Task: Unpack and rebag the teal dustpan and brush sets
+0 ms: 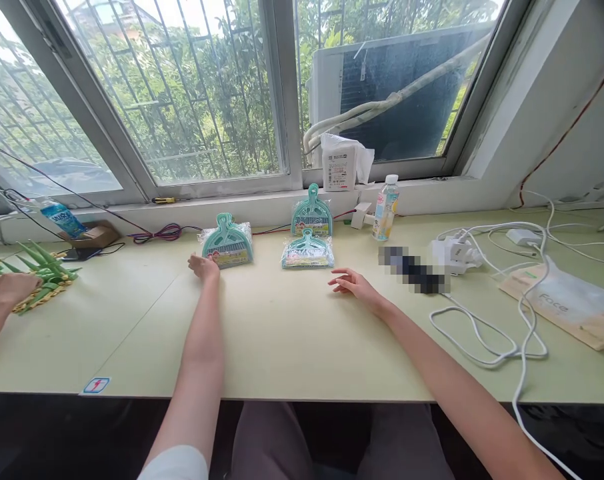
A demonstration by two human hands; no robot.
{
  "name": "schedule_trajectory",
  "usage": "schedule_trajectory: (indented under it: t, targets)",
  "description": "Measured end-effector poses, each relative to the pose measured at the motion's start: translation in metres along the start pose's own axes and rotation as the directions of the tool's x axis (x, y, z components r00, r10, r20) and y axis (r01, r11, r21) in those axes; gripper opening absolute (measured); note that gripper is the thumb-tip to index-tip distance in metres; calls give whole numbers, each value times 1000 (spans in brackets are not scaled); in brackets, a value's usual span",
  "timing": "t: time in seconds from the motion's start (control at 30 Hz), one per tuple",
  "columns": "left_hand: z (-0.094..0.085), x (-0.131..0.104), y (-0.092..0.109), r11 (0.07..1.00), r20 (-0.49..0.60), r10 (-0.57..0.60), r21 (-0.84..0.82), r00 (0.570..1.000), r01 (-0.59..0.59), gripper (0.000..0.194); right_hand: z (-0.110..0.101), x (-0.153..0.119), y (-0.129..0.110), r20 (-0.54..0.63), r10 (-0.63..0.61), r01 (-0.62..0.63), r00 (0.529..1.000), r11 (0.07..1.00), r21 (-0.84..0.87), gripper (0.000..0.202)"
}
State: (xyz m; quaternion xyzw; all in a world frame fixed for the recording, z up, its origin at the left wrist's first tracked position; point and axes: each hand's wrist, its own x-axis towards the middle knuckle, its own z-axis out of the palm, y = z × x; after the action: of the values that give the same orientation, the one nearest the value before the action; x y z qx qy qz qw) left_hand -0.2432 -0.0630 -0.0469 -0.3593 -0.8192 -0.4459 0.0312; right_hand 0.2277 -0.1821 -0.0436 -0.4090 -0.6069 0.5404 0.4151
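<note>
Three teal dustpan-and-brush packs in clear wrapping stand on the pale green table. My left hand (203, 267) is at the lower left edge of the left pack (227, 245), its fingers curled; whether they grip the wrapping is too small to tell. The front middle pack (308, 252) stands just before the back pack (313, 217). To the right of the front middle pack, my right hand (349, 283) hovers low over the table with its fingers apart and nothing in them.
Another person's hand (16, 288) touches green woven leaves (47, 270) at the far left. A bottle (385, 208) and tissue pack (340, 165) are near the window. White cables (525, 333), plugs and a pouch (572, 300) lie on the table (282, 347) at right.
</note>
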Motion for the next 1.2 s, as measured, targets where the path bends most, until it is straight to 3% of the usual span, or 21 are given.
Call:
schedule_trajectory:
  t: [0.13, 0.23, 0.37, 0.5, 0.6, 0.67, 0.73, 0.87, 0.93, 1.03, 1.1, 1.2]
  targets:
    - [-5, -11, 4, 996, -86, 42, 78, 995, -35, 52, 1, 0, 1, 0, 3, -3, 1000, 1000, -23, 33]
    - [-14, -23, 11, 966, -123, 236, 136, 964, -219, 49, 2, 1, 0, 12, 7, -7, 1000, 1000, -31, 32]
    - [-27, -45, 23, 862, -92, 505, 118, 859, -494, 50, 2, 2, 0, 3, 25, -25, 1000, 999, -29, 37]
    - [-27, -71, 50, 762, -52, 647, 20, 761, -647, 49, 1, 5, 3, 1, 8, -8, 1000, 1000, -2, 36]
    - [-11, -98, 85, 713, 137, 701, -100, 700, -694, 41, 0, 7, 6, 9, -2, 2, 1000, 1000, 15, 31]
    - [4, -118, 111, 785, 316, 617, -183, 721, -592, 39, 0, 8, 6, 11, -3, 3, 1000, 1000, 19, 27]
    - [20, -135, 133, 902, 487, 431, -258, 759, -346, 47, 0, 7, 5, 11, -5, 5, 1000, 1000, 20, 24]
    - [44, -155, 154, 966, 596, 220, -243, 772, -87, 54, 0, 6, 4, -9, -20, 20, 1000, 1000, 9, 21]
    - [47, -158, 156, 971, 647, 131, -237, 751, 35, 45, 1, 7, 5, -19, -39, 38, 999, 999, -24, 20]
    - [44, -162, 157, 948, 736, 66, -257, 673, 188, 29, 2, 8, 7, -60, -115, 102, 992, 977, -186, 21]
    - [38, -167, 157, 915, 777, 50, -287, 627, 283, 25, 3, 8, 7, -109, -263, 198, 959, 891, -408, 24]
    - [28, -183, 154, 838, 792, 42, -360, 609, 410, 22, 3, 7, 6, -68, -527, 334, 847, 629, -702, 32]
